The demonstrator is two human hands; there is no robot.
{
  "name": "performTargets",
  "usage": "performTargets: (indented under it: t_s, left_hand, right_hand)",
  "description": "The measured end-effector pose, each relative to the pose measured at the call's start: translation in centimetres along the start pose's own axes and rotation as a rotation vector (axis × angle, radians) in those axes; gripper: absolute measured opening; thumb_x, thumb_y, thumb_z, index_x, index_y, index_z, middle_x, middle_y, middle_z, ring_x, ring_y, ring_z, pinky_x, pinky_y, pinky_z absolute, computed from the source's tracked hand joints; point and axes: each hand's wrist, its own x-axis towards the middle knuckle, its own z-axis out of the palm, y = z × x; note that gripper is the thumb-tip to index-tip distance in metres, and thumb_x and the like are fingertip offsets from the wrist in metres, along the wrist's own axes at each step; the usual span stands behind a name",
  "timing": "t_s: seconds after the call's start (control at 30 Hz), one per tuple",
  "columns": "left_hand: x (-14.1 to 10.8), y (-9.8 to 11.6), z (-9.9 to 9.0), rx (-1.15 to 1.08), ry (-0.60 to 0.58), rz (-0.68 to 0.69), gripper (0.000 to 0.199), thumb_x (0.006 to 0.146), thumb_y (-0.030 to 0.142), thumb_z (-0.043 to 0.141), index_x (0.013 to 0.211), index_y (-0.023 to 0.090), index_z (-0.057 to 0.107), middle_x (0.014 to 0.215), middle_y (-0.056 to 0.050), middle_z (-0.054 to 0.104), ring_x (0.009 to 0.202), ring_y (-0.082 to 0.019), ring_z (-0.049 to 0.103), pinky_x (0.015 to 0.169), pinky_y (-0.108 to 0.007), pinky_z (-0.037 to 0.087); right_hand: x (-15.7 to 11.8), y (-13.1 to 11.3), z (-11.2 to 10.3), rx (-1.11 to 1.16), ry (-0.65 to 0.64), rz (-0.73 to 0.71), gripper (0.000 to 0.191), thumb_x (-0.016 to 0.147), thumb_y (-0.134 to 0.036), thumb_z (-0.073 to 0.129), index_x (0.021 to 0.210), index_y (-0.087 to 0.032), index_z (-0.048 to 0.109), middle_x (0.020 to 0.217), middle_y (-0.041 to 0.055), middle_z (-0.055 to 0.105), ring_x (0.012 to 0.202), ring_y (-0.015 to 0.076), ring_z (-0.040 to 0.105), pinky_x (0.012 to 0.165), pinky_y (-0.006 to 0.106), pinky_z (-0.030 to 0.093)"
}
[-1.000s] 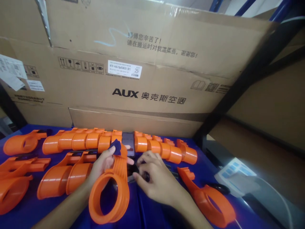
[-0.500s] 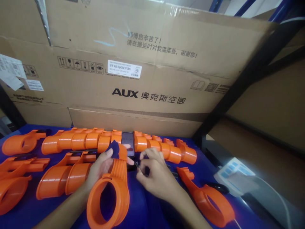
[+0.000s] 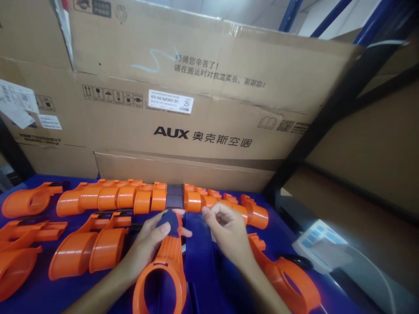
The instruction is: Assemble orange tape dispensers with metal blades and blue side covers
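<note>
My left hand (image 3: 152, 237) is closed on an orange plastic ring holder (image 3: 175, 253), gripping it by the flat handle above the ring. A dark blue patch of material (image 3: 168, 223) lies over the handle's top end, with my left thumb pressed on it. To the right, apart from the holder, my right hand (image 3: 229, 231) is raised with thumb and fingers curled together. Whatever its fingers hold, if anything, is too small or hidden to name. Behind the left hand, a dark phone (image 3: 175, 196) stands between the rows of orange holders.
More orange ring holders line the back (image 3: 109, 198) of the blue surface (image 3: 203, 270) and its left side (image 3: 77, 257). One lies at the right (image 3: 294, 283), near a black object (image 3: 299, 261) and a clear plastic packet (image 3: 322, 246). A large cardboard box (image 3: 209, 109) forms the back wall.
My left hand and the orange holder have shifted slightly right and down. My right hand has moved right, away from the handle; the small dark thing at its fingertips no longer shows.
</note>
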Motion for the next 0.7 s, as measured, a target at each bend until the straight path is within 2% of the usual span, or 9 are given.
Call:
performTargets:
  t_s: [0.13,0.27,0.37,0.5,0.6,0.7]
  left_hand:
    - [0.4,-0.4,0.0,-0.066,0.085,0.006,0.051,0.087,0.05,0.069,0.121,0.012,0.07,0.101,-0.019,0.08,0.077,-0.023,0.071,0.067,-0.03,0.056]
    - [0.9,-0.4,-0.2,-0.168,0.105,0.02,0.05,0.085,0.045,0.073,0.123,0.013,0.07,0.098,-0.016,0.08,0.087,-0.029,0.074,0.076,-0.036,0.057]
    - [1.1,-0.7,-0.2,-0.207,0.087,0.013,0.05,0.085,0.043,0.074,0.126,0.014,0.069,0.101,-0.015,0.08,0.094,-0.032,0.075,0.082,-0.039,0.057]
    - [1.1,-1.1,-0.2,-0.218,0.064,0.006,0.045,0.088,0.039,0.072,0.127,0.017,0.068,0.115,-0.013,0.078,0.107,-0.031,0.072,0.092,-0.039,0.055]
    - [1.0,-1.0,0.0,-0.243,0.057,0.031,0.039,0.088,0.035,0.072,0.123,0.018,0.069,0.118,-0.012,0.077,0.111,-0.032,0.071,0.097,-0.041,0.054]
    - [0.8,-0.8,0.1,-0.276,0.035,0.01,0.037,0.088,0.035,0.071,0.12,0.018,0.068,0.114,-0.014,0.078,0.107,-0.035,0.073,0.096,-0.048,0.055]
  right_hand:
    - [-0.1,-0.6,0.6,0.116,-0.141,0.019,0.039,0.092,-0.055,0.065,0.076,-0.021,0.053,0.063,-0.0059,0.044,0.055,0.011,0.038,0.052,0.024,0.034]
    - [-0.6,-0.9,1.1,0.175,-0.259,0.028,0.033,0.095,-0.054,0.063,0.09,-0.022,0.056,0.079,-0.0017,0.057,0.07,0.0144,0.052,0.065,0.025,0.043]
    - [-1.0,-0.9,1.2,0.195,-0.319,0.041,0.029,0.096,-0.05,0.064,0.095,-0.022,0.055,0.084,-0.0001,0.061,0.077,0.016,0.057,0.072,0.027,0.046]
    - [-1.0,-0.9,1.3,0.237,-0.322,0.055,0.03,0.095,-0.05,0.065,0.092,-0.024,0.051,0.086,0.0005,0.061,0.082,0.0185,0.061,0.079,0.031,0.05]
    - [-0.9,-1.0,1.0,0.306,-0.279,0.103,0.027,0.097,-0.051,0.06,0.097,-0.026,0.049,0.085,-0.0008,0.06,0.076,0.0182,0.062,0.075,0.032,0.053]
    - [-0.7,-0.8,0.6,0.398,-0.294,0.149,0.025,0.103,-0.053,0.046,0.106,-0.028,0.049,0.083,0.0001,0.062,0.071,0.0198,0.063,0.07,0.033,0.055]
